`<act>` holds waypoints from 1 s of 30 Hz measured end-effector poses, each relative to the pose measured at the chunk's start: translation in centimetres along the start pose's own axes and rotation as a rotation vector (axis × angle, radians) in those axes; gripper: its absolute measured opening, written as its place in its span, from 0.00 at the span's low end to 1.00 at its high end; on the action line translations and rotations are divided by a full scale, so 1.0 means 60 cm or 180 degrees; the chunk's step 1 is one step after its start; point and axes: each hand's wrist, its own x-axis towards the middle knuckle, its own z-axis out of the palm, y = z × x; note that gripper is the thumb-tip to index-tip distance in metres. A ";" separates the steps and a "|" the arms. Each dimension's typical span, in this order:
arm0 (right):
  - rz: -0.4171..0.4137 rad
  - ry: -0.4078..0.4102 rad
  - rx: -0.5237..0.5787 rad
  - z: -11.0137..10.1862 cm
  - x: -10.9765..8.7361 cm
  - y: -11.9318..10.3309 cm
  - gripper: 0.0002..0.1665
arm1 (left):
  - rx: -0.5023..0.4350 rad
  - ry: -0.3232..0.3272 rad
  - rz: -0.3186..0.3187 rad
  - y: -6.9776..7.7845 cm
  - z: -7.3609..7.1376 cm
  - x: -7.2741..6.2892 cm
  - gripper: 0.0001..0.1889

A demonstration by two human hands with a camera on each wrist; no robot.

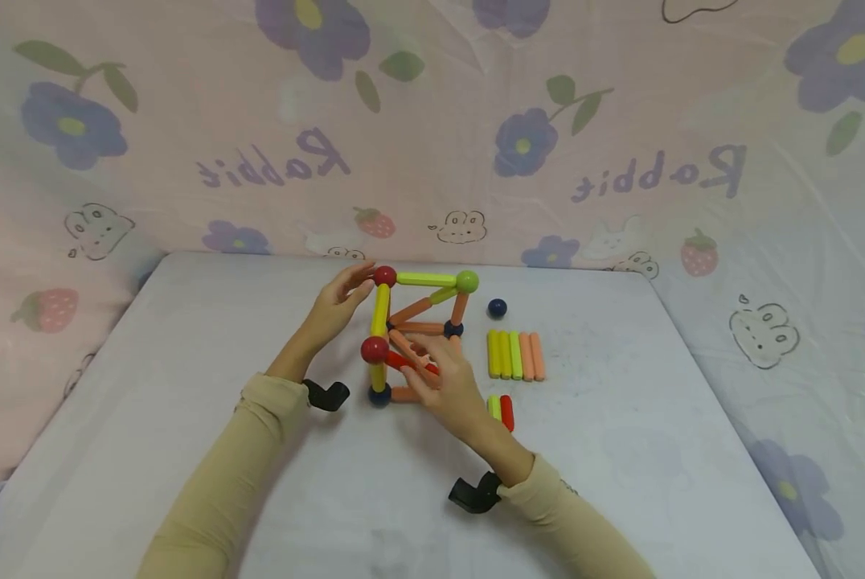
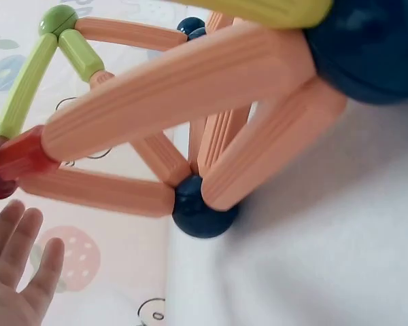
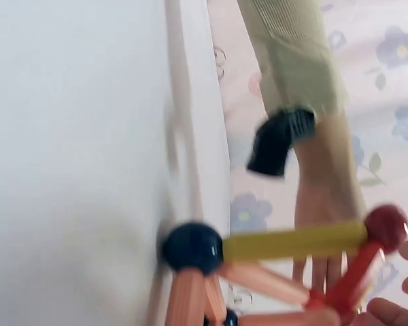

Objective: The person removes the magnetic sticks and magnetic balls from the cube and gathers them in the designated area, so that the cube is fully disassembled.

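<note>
We are looking at a rod-and-ball structure (image 1: pixel 418 328), which is standing at the centre of the head view, a little left of the middle. Near red ball (image 1: pixel 375 350): sitting at the front left upper corner, with a red rod (image 1: pixel 396 359) running from it towards the right. Far red ball (image 1: pixel 385 277) and green ball (image 1: pixel 467 281): marking the back upper corners, a green rod (image 1: pixel 425 279) joining them.

The right hand (image 1: pixel 443 382) is lying over the front of the structure, thumb and fingers bent about the red rod; whether they are pinching it, we are unable to tell. The left hand (image 1: pixel 338 301) is hovering just beside the far red ball, fingers extended and spread, gripping nothing; contact is staying unclear to us.

Judgement on method: we are favouring light pressure along the red rod's own axis, squarely into the ball, with the left hand bracing the far corner. Sideways force is probably risking the joints, so we are advising small corrections.

Further out, right of centre, we are recording a loose dark blue ball (image 1: pixel 498 308), a row of five rods (image 1: pixel 515 355), and a shorter pair (image 1: pixel 506 412) below, partly hidden by the right wrist. All are resting on the white table (image 1: pixel 621 450).
</note>
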 end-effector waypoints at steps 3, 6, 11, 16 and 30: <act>-0.0001 -0.0080 0.0047 0.017 0.004 -0.013 0.27 | -0.0142 -0.0086 -0.0060 -0.002 0.005 0.007 0.24; 0.0055 -0.0105 0.0057 0.031 0.008 -0.021 0.29 | -0.0272 -0.0113 -0.0106 -0.004 0.010 0.013 0.24; 0.0098 -0.0082 0.0042 0.045 0.014 -0.028 0.29 | -0.0361 -0.0114 -0.0147 -0.008 0.015 0.018 0.23; 0.0076 -0.0055 -0.0017 0.049 0.016 -0.028 0.28 | -0.0397 -0.0089 -0.0109 -0.010 0.018 0.019 0.23; -0.0111 -0.0099 -0.0283 0.039 0.012 -0.028 0.27 | -0.0312 0.0088 -0.0078 -0.017 0.010 0.004 0.22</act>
